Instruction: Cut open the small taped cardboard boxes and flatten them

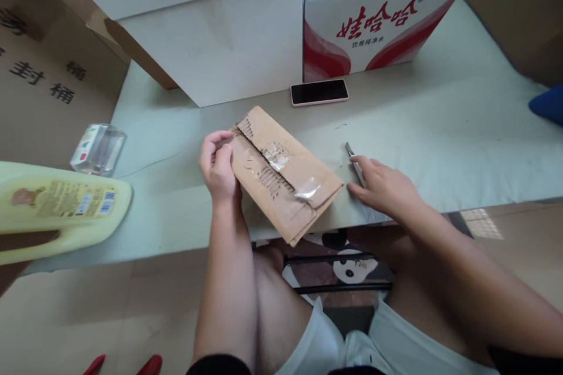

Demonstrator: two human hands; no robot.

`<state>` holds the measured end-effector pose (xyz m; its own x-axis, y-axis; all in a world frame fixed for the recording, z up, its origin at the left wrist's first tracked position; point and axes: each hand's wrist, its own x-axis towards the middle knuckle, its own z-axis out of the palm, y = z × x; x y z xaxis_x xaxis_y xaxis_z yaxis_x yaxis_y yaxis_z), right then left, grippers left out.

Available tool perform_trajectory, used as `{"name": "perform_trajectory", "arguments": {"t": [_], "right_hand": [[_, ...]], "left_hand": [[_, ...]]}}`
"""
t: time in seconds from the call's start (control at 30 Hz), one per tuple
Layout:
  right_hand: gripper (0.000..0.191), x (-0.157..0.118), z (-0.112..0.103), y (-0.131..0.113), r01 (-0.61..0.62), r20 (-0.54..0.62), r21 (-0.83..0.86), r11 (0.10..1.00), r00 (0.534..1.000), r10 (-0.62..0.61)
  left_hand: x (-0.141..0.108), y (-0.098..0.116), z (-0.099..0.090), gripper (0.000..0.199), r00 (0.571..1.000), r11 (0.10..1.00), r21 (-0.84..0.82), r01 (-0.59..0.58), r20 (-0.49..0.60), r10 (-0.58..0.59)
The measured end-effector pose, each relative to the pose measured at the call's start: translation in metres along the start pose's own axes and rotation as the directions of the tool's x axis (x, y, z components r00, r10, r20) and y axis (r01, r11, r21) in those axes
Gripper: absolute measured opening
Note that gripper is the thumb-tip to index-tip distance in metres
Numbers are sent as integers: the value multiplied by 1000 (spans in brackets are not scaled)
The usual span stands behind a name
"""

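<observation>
Here, left hand [220,167] clasping a cardboard packet [288,173], right hand [387,188] palm-down, half-curled over a knife [358,172], grip unclear.

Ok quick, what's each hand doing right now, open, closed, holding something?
Left hand: closed on one end of the cardboard packet.
Right hand: at the slim metal tool; whether it grips can't be told.

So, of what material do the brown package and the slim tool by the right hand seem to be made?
Brown package: matte corrugated cardboard, as torn patches show ribs. The glossy clear strips on it look like plastic tape, given their glare.

Slim tool: grey with a slight sheen, probably metal; the right hand partly covers it, so plastic parts remain possible.
</observation>
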<state>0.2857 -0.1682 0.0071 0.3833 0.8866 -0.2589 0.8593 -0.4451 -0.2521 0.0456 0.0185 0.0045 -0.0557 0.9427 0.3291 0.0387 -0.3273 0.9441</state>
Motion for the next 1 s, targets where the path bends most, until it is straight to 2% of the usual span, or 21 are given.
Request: {"name": "perform_trajectory", "arguments": {"t": [0.1, 0.2, 0.23, 0.3, 0.33, 0.37, 0.43, 0.5, 0.53, 0.6, 0.7, 0.77, 0.83, 0.9, 0.97, 1.0], "right_hand": [[56, -4, -3, 2, -25, 32, -53, 998, 999, 27], [58, -1, -7, 7, -84, 53, -36, 996, 995, 85], [58, 0, -8, 10, -92, 47, 22, 995, 995, 91], [54, 3, -10, 15, -75, -10, 270, 960, 997, 81], [48, 4, -11, 18, -33, -59, 441, 897, 996, 65], [40, 4, -13, 20, 34, -113, 608, 793, 993, 44], [25, 1, -18, 21, 191, -211, 843, 502, 977, -17], [23, -3, -25, 18, 303, -297, 922, 241, 953, -61], [24, -5, -28, 16, 339, -334, 926, 164, 941, -63], [25, -9, -32, 12, 423, -421, 901, 98, 906, -39], [22, -16, -30, 5, 597, -600, 796, 102, 800, -7], [19, -24, -28, 1, 668, -675, 724, 175, 737, -22], [11, -34, -28, -4, 675, -673, 668, 314, 728, -133], [10, -42, -30, -9, 685, -637, 583, 436, 719, -278], [10, -46, -33, -13, 693, -608, 507, 511, 709, -358], [10, -46, -34, -15, 697, -618, 483, 530, 700, -358]], "left_hand": [[-6, -2, 4, 17, 993, 996, 64, -67, -90, 73], [-15, -1, 9, 20, 981, 973, 182, -141, -106, 162], [-17, -1, 11, 20, 979, 966, 205, -155, -98, 178], [-20, 0, 14, 23, 979, 963, 215, -163, -85, 185], [-20, 0, 14, 24, 980, 965, 207, -161, -83, 181], [-20, 0, 15, 25, 981, 967, 200, -157, -83, 176], [-19, -1, 15, 27, 982, 968, 195, -154, -82, 173], [-17, -2, 16, 26, 980, 965, 204, -163, -82, 183], [-16, -3, 16, 26, 979, 964, 206, -168, -83, 188], [-13, -5, 17, 25, 977, 966, 190, -174, -91, 193], [-8, -9, 16, 23, 979, 981, 113, -155, -114, 168], [-3, -12, 13, 22, 983, 990, 65, -123, -129, 131], [1, -15, 10, 21, 986, 995, 43, -95, -133, 100], [3, -16, 7, 20, 988, 995, 33, -91, -126, 94], [4, -17, 6, 19, 987, 993, 10, -118, -107, 118], [4, -16, 6, 19, 985, 989, -3, -145, -100, 144]]}}
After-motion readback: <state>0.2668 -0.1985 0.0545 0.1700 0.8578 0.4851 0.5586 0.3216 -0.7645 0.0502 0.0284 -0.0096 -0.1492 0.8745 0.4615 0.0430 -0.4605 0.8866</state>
